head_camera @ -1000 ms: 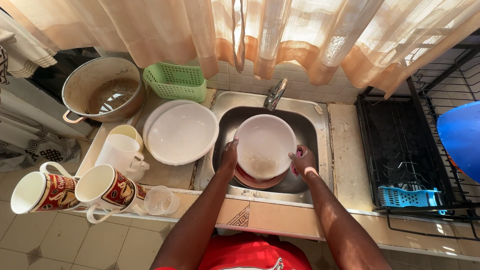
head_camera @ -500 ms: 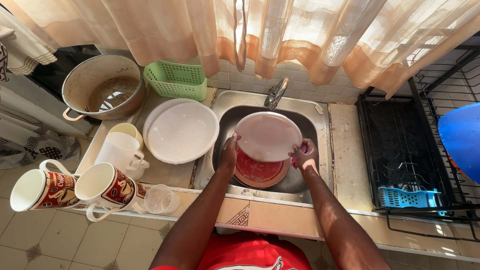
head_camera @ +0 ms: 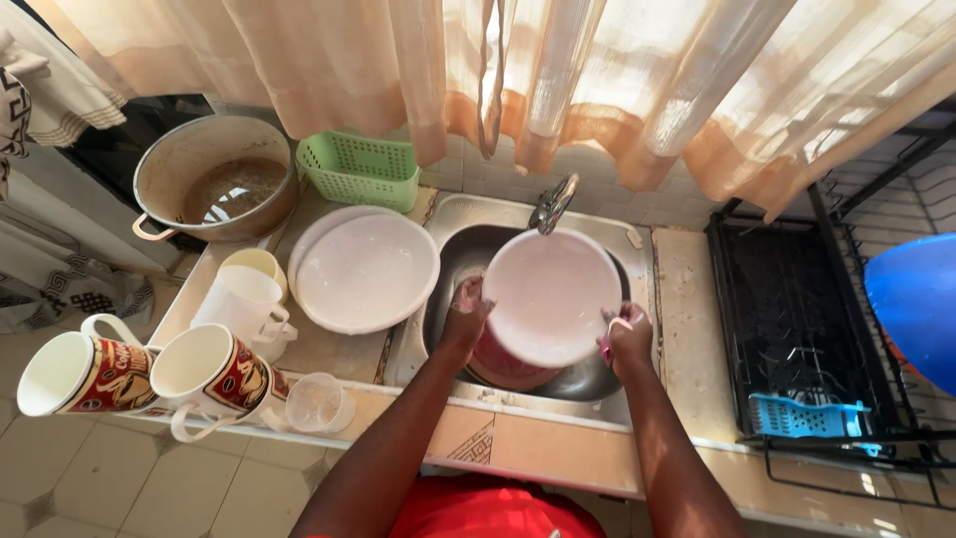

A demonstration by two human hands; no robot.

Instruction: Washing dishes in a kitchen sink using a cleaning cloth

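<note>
Red top at the chest, 2 bare forearms without sleeves, no rings visible

On the bench (head_camera: 329,354) left of the sink we see stacked white plates (head_camera: 366,269), touching a white jug (head_camera: 244,304) and a cream cup (head_camera: 256,264) behind it. At the bench's front edge stand two red-patterned mugs (head_camera: 214,374) (head_camera: 75,374) and a small clear cup (head_camera: 319,403). A green basket (head_camera: 360,169) sits at the back edge, with a big pot (head_camera: 214,179) beside it at the back left corner. Right of the sink we find a black rack (head_camera: 797,329) holding a light-blue caddy (head_camera: 809,415), and a blue bowl (head_camera: 916,304) at the far right. Curtains (head_camera: 558,70) hang above the back edge.
</note>
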